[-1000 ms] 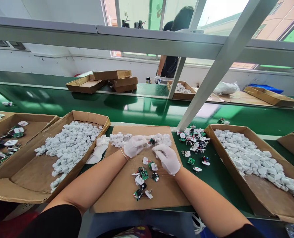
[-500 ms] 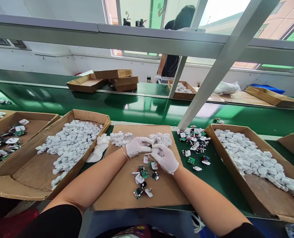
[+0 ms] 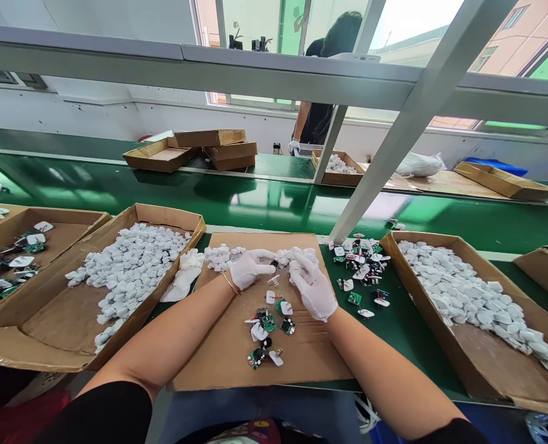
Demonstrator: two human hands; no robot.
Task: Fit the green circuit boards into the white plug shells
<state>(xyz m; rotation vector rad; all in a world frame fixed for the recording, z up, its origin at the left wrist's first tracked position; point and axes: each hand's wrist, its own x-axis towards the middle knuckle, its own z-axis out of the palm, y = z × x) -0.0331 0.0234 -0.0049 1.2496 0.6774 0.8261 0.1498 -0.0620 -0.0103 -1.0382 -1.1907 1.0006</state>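
Observation:
In a white glove, my left hand point(image 3: 250, 270) pinches a small circuit board point(image 3: 274, 264) with dark parts on it; a small white tab point(image 3: 273, 280) hangs just below. My gloved right hand point(image 3: 315, 288) has its fingers bent together at a pile of small white plastic pieces point(image 3: 308, 254), and what lies between its fingertips is hidden. Behind my left hand is another group of white pieces point(image 3: 221, 256). Nearer to me, several green and black circuit boards with white tabs point(image 3: 267, 320) lie on a cardboard sheet point(image 3: 218, 345).
Left of the sheet stands a cardboard box of white pieces point(image 3: 137, 259), with a white cloth point(image 3: 181, 274) beside it. Loose circuit boards point(image 3: 364, 259) lie to the right, then another box of white pieces point(image 3: 468, 290). A slanted metal post point(image 3: 385, 142) rises ahead. A person point(image 3: 318, 120) stands beyond.
My hands were together and have moved apart. The left has shifted slightly left with the small board; the right has gone up to the pile of white pieces.

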